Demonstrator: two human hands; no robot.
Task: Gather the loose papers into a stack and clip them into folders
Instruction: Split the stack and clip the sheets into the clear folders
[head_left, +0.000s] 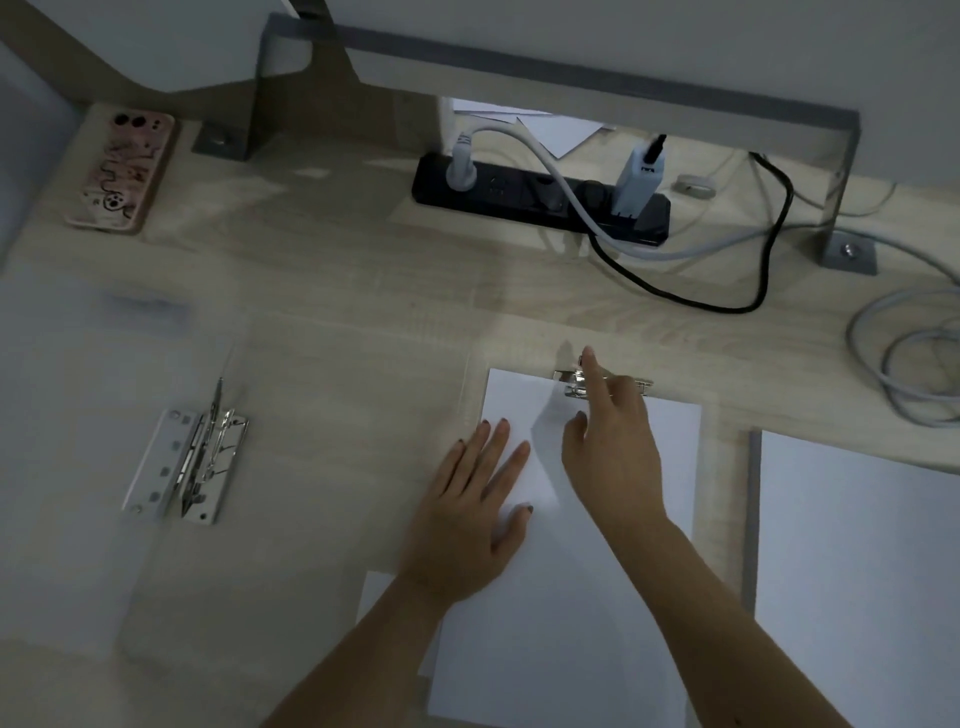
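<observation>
Where my left hand (467, 514) lies: flat, fingers spread, pressing the paper stack (597, 597).
Right hand (613, 457): index finger straight, touching the metal clip (571, 387).
Paper stack: on the desk (337, 338), top edge at the clip.

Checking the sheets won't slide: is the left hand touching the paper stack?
Touching. The head view shows the left hand lying flat, fingers spread, on the paper stack.
</observation>
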